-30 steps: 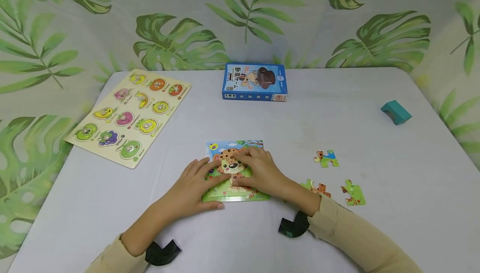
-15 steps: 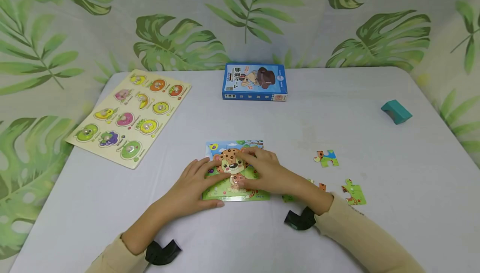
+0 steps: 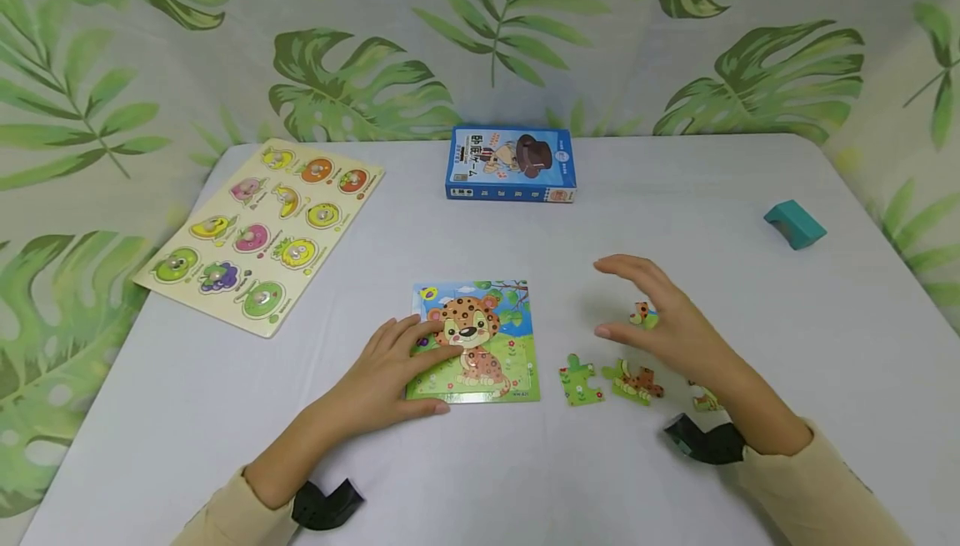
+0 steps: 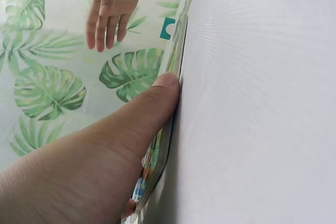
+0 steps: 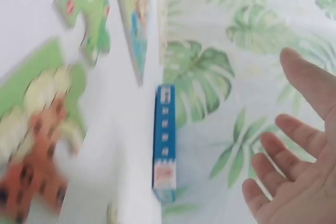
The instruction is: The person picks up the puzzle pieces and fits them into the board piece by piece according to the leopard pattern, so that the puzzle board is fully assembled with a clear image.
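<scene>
The leopard puzzle (image 3: 517,371) lies flat on the white table. My left hand (image 3: 386,375) rests on its left side with fingers spread and touching the picture. In the left wrist view, the thumb (image 4: 142,111) lies along the puzzle's edge. To the right, my right hand (image 3: 678,333) hovers, holding nothing, thumb apart from its fingers. Beneath and beside it are loose puzzle pieces: a green piece (image 3: 579,383), a spotted one (image 3: 637,381), a blue-and-green one (image 3: 642,313) partly covered by the hand, and another (image 3: 705,398) partly behind the wrist.
A fruit peg board (image 3: 262,233) lies at the left rear. A blue game box (image 3: 510,162) sits at the back middle. Toward the right edge stands a teal arched block (image 3: 797,225). Leaf-patterned cloth (image 3: 360,83) hangs behind the table.
My right hand has left the puzzle and moved right, over the loose pieces, with its fingers opened wider. The left hand stays where it was.
</scene>
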`<state>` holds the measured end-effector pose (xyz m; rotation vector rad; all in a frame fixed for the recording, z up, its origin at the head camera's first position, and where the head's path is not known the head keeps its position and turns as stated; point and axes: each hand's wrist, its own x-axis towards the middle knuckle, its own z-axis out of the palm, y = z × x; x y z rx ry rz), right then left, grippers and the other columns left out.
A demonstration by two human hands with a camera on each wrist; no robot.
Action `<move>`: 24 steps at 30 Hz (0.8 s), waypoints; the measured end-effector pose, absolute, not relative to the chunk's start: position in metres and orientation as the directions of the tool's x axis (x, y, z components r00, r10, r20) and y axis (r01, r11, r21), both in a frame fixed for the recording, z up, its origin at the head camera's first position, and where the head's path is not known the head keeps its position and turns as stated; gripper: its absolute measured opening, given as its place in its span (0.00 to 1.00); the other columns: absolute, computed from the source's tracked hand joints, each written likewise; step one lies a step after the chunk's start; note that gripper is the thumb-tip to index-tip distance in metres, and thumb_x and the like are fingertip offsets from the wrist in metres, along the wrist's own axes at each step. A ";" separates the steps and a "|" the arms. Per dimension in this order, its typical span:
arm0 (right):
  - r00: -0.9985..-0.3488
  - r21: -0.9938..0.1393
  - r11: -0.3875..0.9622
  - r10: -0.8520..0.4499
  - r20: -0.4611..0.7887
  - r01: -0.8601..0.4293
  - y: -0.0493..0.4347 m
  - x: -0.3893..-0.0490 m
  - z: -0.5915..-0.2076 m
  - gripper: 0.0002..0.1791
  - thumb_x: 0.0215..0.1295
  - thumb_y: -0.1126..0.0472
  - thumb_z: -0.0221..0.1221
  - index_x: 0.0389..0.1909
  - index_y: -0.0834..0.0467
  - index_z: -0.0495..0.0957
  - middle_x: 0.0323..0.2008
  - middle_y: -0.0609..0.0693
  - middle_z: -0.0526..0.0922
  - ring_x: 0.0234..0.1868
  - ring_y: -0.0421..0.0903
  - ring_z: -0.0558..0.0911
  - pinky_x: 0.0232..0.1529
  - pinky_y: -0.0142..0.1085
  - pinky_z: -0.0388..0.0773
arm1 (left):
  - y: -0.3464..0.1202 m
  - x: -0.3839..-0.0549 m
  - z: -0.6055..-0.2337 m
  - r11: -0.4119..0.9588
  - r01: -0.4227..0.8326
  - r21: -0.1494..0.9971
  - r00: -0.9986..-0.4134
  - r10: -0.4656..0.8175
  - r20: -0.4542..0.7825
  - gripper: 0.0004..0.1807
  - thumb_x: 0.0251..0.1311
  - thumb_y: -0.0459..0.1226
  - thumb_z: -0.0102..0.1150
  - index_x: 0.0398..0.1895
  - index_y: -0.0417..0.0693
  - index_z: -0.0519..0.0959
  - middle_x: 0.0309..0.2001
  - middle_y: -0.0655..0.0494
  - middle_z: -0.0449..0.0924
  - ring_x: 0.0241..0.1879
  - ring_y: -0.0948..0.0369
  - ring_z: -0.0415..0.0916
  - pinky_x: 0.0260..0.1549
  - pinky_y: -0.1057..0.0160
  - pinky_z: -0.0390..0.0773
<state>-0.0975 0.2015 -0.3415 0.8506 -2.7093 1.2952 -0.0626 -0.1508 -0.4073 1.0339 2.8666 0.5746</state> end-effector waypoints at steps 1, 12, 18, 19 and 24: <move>-0.857 -0.708 0.516 -0.444 0.260 -0.482 0.208 -0.097 -0.342 0.39 0.45 0.66 0.68 0.61 0.53 0.64 0.60 0.48 0.63 0.61 0.42 0.58 0.59 0.36 0.59 | -0.151 -0.063 -0.407 0.710 0.608 0.357 -0.777 0.623 0.085 0.37 0.47 0.64 0.54 0.63 0.68 0.63 0.66 0.55 0.52 0.65 0.49 0.44 0.61 0.49 0.41; -0.936 -0.738 0.582 -0.285 0.207 -0.341 0.263 -0.104 -0.372 0.37 0.50 0.71 0.64 0.62 0.58 0.62 0.59 0.52 0.64 0.59 0.36 0.58 0.56 0.32 0.57 | -0.151 -0.062 -0.406 0.710 0.604 0.362 -0.778 0.623 0.075 0.36 0.48 0.63 0.53 0.63 0.68 0.63 0.66 0.55 0.52 0.65 0.49 0.43 0.61 0.49 0.41; -0.933 -0.741 0.583 -0.316 0.171 -0.333 0.273 -0.111 -0.387 0.36 0.50 0.70 0.64 0.61 0.58 0.63 0.58 0.55 0.66 0.56 0.37 0.61 0.53 0.22 0.56 | -0.151 -0.063 -0.407 0.710 0.606 0.359 -0.777 0.625 0.077 0.36 0.48 0.64 0.53 0.63 0.69 0.63 0.66 0.55 0.52 0.65 0.50 0.43 0.61 0.49 0.40; -0.934 -0.740 0.588 -0.322 0.156 -0.326 0.274 -0.112 -0.389 0.35 0.50 0.68 0.64 0.61 0.58 0.62 0.58 0.55 0.66 0.56 0.37 0.61 0.52 0.21 0.55 | -0.151 -0.063 -0.407 0.711 0.605 0.358 -0.778 0.624 0.076 0.36 0.48 0.64 0.52 0.63 0.69 0.63 0.66 0.55 0.52 0.65 0.50 0.42 0.61 0.49 0.40; -0.935 -0.727 0.616 -0.340 0.101 -0.303 0.277 -0.112 -0.395 0.34 0.52 0.63 0.64 0.61 0.57 0.63 0.58 0.54 0.65 0.56 0.38 0.62 0.51 0.18 0.54 | -0.151 -0.063 -0.407 0.715 0.601 0.357 -0.780 0.621 0.070 0.37 0.47 0.65 0.52 0.63 0.70 0.63 0.66 0.56 0.51 0.65 0.50 0.42 0.61 0.49 0.39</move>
